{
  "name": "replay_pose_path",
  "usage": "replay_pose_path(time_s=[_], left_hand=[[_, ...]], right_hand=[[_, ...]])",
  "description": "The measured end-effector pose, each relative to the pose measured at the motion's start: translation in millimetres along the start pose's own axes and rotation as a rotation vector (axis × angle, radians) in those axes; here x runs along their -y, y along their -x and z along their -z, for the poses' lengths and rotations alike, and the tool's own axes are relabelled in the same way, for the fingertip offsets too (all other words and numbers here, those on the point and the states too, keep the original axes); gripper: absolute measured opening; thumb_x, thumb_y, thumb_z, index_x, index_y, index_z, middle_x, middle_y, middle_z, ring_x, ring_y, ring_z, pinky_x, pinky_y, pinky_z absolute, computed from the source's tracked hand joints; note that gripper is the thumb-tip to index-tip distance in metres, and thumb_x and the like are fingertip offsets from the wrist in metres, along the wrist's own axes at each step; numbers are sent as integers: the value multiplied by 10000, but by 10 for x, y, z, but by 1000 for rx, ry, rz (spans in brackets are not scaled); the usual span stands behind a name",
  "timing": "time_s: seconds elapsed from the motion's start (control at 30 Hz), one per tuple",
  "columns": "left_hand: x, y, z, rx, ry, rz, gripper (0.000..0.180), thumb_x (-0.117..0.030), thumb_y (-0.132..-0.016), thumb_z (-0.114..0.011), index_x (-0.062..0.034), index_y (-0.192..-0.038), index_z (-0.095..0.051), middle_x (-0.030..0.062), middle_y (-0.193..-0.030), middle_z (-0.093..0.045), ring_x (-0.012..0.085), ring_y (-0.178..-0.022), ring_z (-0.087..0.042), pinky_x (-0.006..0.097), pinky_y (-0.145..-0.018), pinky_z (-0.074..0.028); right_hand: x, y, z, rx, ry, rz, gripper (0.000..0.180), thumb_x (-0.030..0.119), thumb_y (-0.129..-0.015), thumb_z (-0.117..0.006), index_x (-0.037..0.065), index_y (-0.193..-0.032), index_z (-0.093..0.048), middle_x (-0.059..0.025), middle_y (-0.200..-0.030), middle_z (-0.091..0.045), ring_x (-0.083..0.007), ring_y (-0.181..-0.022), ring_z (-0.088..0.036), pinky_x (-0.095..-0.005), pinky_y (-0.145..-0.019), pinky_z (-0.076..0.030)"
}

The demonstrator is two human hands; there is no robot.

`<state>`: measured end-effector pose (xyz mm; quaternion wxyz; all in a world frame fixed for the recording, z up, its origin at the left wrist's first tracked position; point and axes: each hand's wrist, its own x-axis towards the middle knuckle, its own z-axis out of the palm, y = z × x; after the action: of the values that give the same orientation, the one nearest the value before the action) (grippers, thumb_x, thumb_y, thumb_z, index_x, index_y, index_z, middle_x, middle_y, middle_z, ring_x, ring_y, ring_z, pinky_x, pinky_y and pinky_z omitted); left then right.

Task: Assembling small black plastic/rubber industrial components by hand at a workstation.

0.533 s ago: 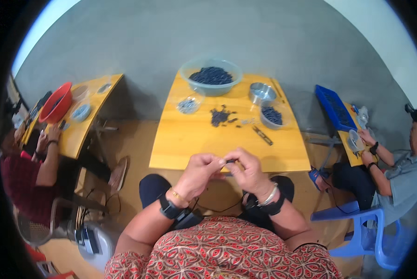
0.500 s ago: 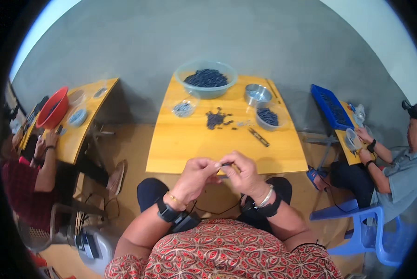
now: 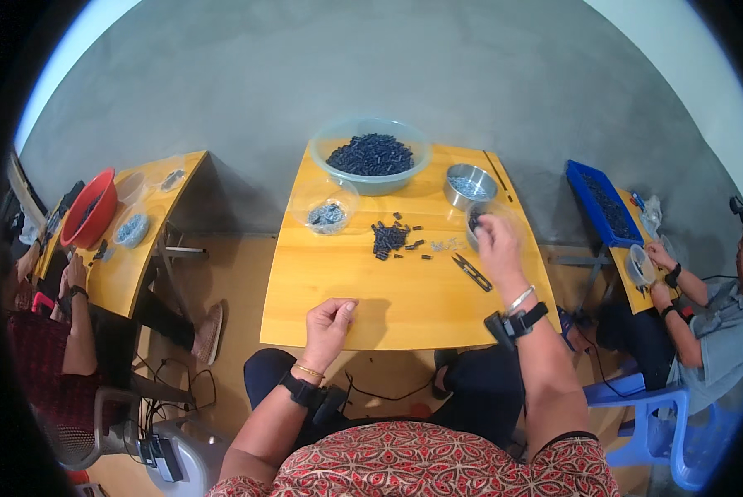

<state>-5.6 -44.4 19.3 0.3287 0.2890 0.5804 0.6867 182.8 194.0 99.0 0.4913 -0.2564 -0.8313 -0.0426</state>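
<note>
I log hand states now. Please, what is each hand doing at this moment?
Left hand: loosely curled at the table's near edge; holding anything cannot be told.
Right hand: reaching over a small clear bowl; grip cannot be told.

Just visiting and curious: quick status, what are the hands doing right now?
Right hand reaching over the small clear bowl. Left hand loosely curled at the table edge, grip unclear. Snips lying beside the right wrist.

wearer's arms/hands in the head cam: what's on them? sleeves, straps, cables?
Bare forearms. The left hand has a thin gold bangle and a black strap-on wrist device with a dark cable trailing below. The right hand has a silver bangle and a matching black wrist device. Red patterned short-sleeved top.
</note>
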Motion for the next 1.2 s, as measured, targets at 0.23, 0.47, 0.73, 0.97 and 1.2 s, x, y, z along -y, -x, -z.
replay_pose_path(time_s=[0.23, 0.47, 0.73, 0.97, 1.2], left_hand=[[115, -97, 34, 91, -202, -145, 118, -90, -838, -583, 8, -878, -634, 2, -714, -581, 58, -650, -494, 198, -607, -417], [98, -99, 69, 136, -144, -109, 113, -96, -862, -552, -2, -844, -612, -13, -698, -548, 39, -628, -463, 174, -570, -393], [92, -109, 63, 163, -249, -203, 135, -100, -865, -547, 15, -891, -612, -2, -700, -552, 68, -649, -491, 196, -600, -414], [68, -114, -13, 89, 63, -96, 179, -106, -852, -569, 39, -949, -607, 36, -772, -608, 94, -644, -516, 212, -613, -438], [3, -75, -102, 289, 350, 250, 135, -79, -855, -549, 31, -917, -598, 77, -774, -612, 120, -661, -555, 253, -615, -478]], right_hand=[[60, 85, -694, 535, -327, -266, 62, 38, -746, -539, -1, -790, -558, -165, -775, -582, -329, -754, -561, -384, -676, -451], [-49, -142, -1207, 737, -99, -107, 117, 44, -744, -554, 25, -858, -573, -182, -844, -577, -353, -853, -539, -396, -754, -438], [71, -212, -1153, 790, -68, -135, 96, 41, -736, -557, 25, -831, -565, -182, -843, -578, -349, -870, -542, -396, -756, -438], [1155, 388, -583, 718, -593, 31, 105, 41, -731, -557, 13, -820, -509, -156, -772, -533, -323, -746, -527, -388, -666, -440], [1288, 470, -217, 719, -588, 149, 128, 52, -730, -543, 12, -846, -509, -140, -813, -516, -312, -800, -499, -394, -711, -433]])
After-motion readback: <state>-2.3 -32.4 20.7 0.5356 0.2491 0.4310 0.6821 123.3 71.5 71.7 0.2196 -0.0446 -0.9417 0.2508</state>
